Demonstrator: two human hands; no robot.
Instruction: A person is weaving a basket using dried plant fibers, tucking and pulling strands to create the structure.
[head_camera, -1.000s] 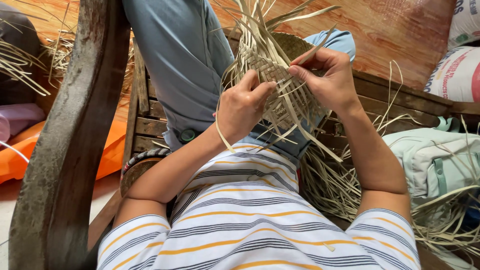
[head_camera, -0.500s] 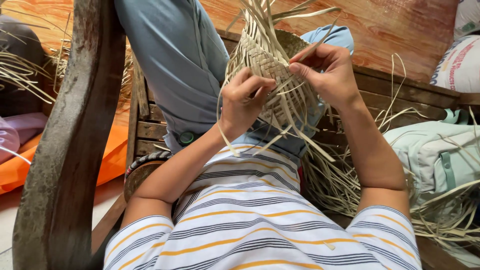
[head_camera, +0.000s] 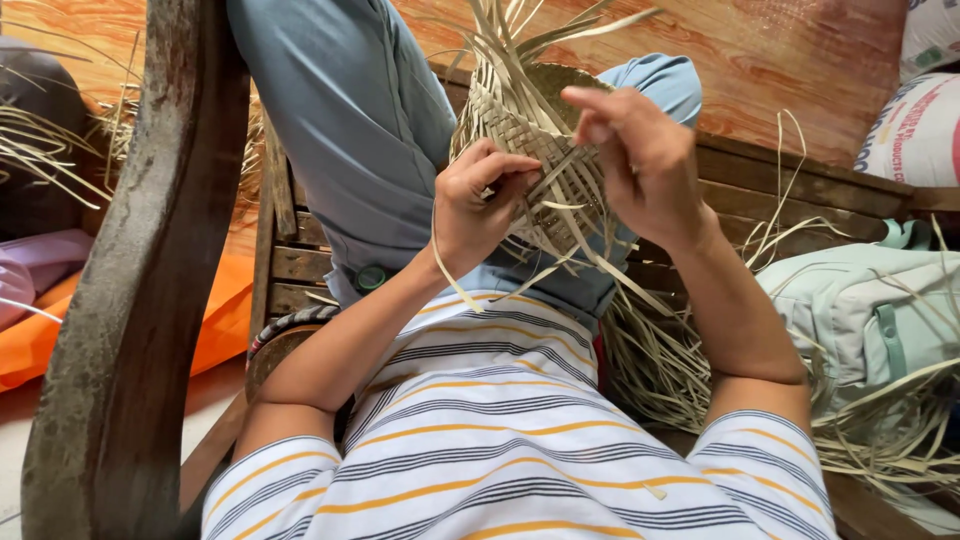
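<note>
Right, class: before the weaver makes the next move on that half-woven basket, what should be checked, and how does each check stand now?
1. Left hand grips the half-woven basket at its side: ok.
2. Right hand has a strip pinched between thumb and fingertips: cannot tell, the fingers hide it.
3. Basket is supported against the raised knee in light blue trousers: ok.
4. Loose strip ends at the top stand free and unwoven, ready to work: ok.
5. Spare strips lie within reach beside the person's right side: ok.
6. Woven part is tight, without gaps: cannot tell, the hands cover much of it.
</note>
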